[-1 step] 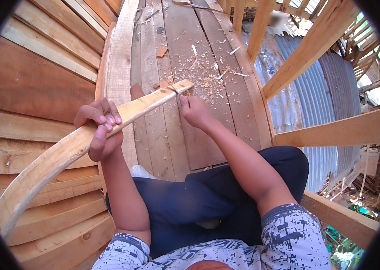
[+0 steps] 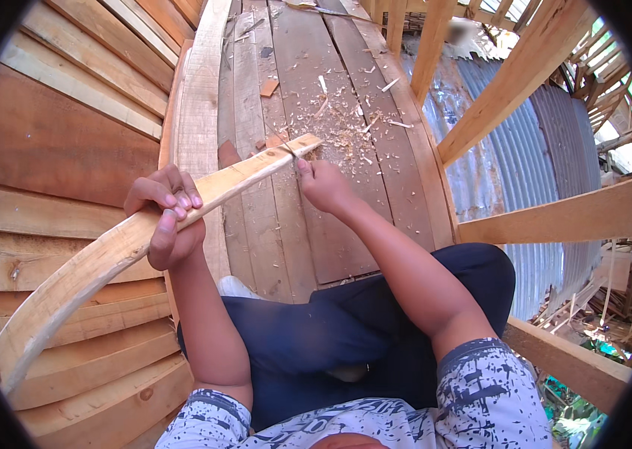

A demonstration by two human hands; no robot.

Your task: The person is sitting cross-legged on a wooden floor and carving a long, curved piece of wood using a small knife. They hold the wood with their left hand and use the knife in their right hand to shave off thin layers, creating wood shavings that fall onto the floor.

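A long curved piece of pale wood (image 2: 80, 269) slants across my front, its wide curved end at the lower left and its narrow end over the floor. My left hand (image 2: 166, 213) is closed around its middle, thumb below and fingers over the top. Near the narrow end, my right hand (image 2: 323, 183) is closed in a fist on a knife (image 2: 283, 144). Its thin dark blade lies across the wood's upper face. The knife's handle is hidden inside the fist.
Shavings (image 2: 353, 138) and small chips litter the plank floor (image 2: 256, 232) beyond my hands. A slatted wooden wall (image 2: 69, 135) rises close on the left. To the right are railing beams (image 2: 555, 213) and corrugated metal sheets (image 2: 510, 150). My dark-trousered legs (image 2: 308, 333) are folded below.
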